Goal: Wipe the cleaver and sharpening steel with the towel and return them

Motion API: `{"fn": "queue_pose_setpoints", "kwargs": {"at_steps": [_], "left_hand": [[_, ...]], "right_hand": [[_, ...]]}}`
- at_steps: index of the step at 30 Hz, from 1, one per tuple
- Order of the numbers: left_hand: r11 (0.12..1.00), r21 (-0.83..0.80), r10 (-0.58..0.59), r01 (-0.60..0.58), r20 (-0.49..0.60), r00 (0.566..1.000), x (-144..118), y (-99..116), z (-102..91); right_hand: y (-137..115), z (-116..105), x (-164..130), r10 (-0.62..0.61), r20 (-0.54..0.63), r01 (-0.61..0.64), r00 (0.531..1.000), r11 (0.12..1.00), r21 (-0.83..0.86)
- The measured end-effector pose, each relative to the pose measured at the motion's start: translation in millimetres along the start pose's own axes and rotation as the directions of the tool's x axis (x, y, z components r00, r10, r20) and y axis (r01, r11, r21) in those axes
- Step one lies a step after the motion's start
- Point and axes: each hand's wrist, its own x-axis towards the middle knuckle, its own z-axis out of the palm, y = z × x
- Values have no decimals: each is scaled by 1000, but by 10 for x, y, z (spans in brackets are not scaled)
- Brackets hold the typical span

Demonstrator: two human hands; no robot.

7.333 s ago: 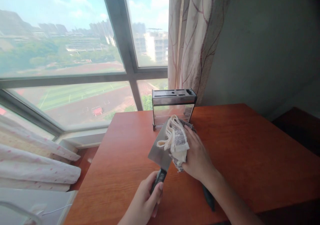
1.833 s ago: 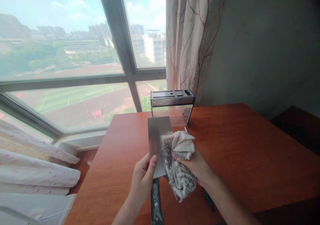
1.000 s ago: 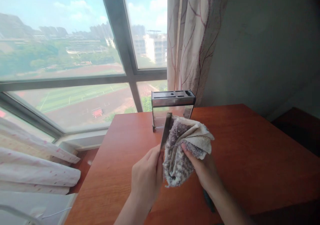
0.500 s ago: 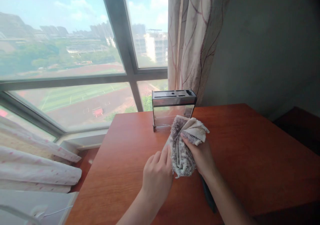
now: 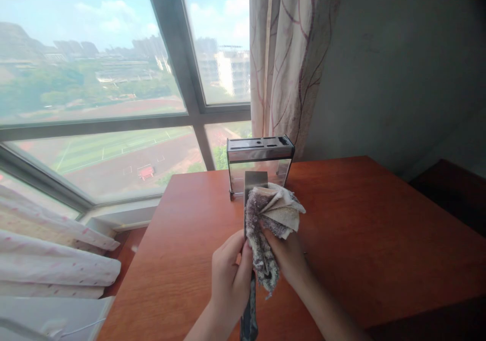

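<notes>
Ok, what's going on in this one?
A person's left hand holds a cleaver by the lower blade, its handle pointing back toward them. The right hand holds a bunched cloth against the blade, hiding part of it. Behind them, a clear-sided, slotted block stands upright on the wooden table.

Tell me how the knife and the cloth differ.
The knife has a flat, smooth grey blade and a dark handle; the cloth is bunched and fuzzy, off-white with greyish-purple patches. The left hand holds the knife, while the right hand holds the cloth. The knife is partly covered; the cloth overlaps its blade in this view. Both are held over the table.
</notes>
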Motion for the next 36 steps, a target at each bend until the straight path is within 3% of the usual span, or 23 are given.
{"fn": "queue_pose_setpoints", "kwargs": {"at_steps": [4, 8, 12, 17, 22, 30, 36], "left_hand": [[957, -231, -189, 173, -47, 981, 56, 1, -44], [874, -387, -287, 292, 72, 955, 61, -8, -98], [832, -400, -319, 384, 222, 922, -10, -83, -161], [835, -375, -299, 404, 307, 904, -67, -183, -207], [826, -400, -313, 398, 263, 913, -80, -215, -172], [769, -491, -375, 409, 171, 911, -1, -210, -127], [792, -497, -361, 355, 88, 928, 72, -213, -135]], "right_hand": [[-8, -27, -16, -47, 141, 48, 989, 999, -4], [-10, -112, 65, 55, 82, -62, 995, 995, 84], [-25, -239, 266, 159, 20, -158, 987, 950, 270], [-78, -314, 447, 204, 37, -204, 978, 911, 360], [-2, -247, 437, 191, -27, -164, 981, 901, 401], [132, -86, 165, 199, 0, -189, 980, 934, 304], [137, -12, -21, 185, 24, -185, 982, 958, 220]]}}
